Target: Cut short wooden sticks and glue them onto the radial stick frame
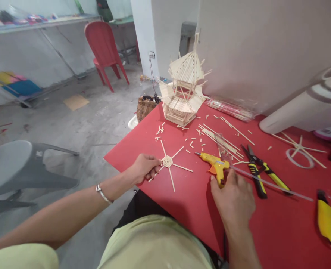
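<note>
Head view: red table (165, 209) against a pale wall, scattered with stick offcuts. Far edge: tall stick tower (183, 91), tiered and close to the table's corner. Right of centre: yellow-handled cutters (262, 175) lying flat, a long glue stick (271, 184) across them. Nearer: yellow glue gun (215, 166), nozzle pointing left, handle under the right hand (234, 200); fingers curled loosely over the grip, whether fully closed on it impossible to tell. Left hand (144, 167) at the table's near-left edge, thumb and fingers pinched on one spoke of a small stick star (168, 162), flat on the table. Likely risks: hot nozzle brushing fingers, glue strings on the table, thin spokes snapping under a hard pinch.
</note>
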Motion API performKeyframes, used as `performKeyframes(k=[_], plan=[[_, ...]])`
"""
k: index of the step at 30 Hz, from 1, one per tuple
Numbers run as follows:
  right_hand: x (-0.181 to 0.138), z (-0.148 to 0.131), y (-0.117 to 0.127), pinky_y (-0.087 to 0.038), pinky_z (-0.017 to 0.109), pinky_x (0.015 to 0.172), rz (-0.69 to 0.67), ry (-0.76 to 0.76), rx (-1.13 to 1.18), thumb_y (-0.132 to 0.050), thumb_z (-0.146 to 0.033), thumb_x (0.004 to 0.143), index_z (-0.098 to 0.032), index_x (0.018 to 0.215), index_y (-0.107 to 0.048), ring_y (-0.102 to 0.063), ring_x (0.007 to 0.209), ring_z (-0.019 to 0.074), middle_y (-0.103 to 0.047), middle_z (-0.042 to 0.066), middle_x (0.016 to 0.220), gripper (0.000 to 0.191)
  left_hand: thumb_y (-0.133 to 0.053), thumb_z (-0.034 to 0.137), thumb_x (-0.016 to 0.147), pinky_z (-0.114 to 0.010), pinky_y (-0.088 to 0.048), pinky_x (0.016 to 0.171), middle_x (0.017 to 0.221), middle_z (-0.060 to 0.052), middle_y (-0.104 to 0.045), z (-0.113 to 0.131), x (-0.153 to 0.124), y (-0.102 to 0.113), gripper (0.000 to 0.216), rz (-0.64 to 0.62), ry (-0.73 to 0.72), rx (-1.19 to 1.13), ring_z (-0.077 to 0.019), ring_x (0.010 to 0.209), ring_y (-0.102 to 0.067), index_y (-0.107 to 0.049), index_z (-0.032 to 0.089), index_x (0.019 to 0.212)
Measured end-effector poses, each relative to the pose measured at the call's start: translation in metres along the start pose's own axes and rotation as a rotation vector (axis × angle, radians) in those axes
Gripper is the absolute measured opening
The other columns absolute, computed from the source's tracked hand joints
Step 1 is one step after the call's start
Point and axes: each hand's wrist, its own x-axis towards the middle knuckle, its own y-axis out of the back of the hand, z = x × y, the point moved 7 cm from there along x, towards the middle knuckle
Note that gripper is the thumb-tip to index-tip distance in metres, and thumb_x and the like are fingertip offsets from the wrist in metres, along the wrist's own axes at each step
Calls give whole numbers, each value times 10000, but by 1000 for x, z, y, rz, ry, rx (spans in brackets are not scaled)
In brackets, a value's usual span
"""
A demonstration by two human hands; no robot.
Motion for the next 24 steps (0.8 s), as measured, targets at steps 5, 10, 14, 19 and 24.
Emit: performKeyframes(k=[5,10,14,19,24], plan=[[-13,-62,18,-398,337,814,23,314,329,-523,-290,934,-174,1159,-638,-555,925,238,-636,119,1007,278,-674,303,757,-212,-276,280,342,22,-483,1,-1,-2,328,7,16,6,-80,260,-376,-538,170,490],[-35,-119,-13,-362,273,716,-115,607,542,-513,-203,948,-211,972,-700,-548,778,157,-620,28,785,189,-700,314,742,-201,-263,281,375,27,-506,5,-4,-3,317,32,20,-41,-76,277,-416,-547,162,509],[-36,-121,-28,-348,270,704,-116,599,575,-527,-190,937,-200,955,-708,-535,776,155,-608,30,772,182,-705,321,736,-206,-267,280,399,20,-532,4,-4,-3,315,51,27,-36,-76,277,-421,-553,158,514],[-33,-117,-26,-337,283,683,-103,596,592,-534,-181,929,-204,963,-708,-528,766,156,-603,26,764,179,-716,347,720,-212,-281,287,381,24,-516,4,-3,-3,333,64,6,-17,-71,265,-395,-553,158,500],[-32,-118,-25,-329,290,669,-91,593,584,-534,-182,928,-203,970,-710,-519,741,156,-591,23,733,182,-702,353,736,-211,-270,295,326,32,-457,4,-3,-4,349,97,5,12,-72,261,-373,-543,165,489]])
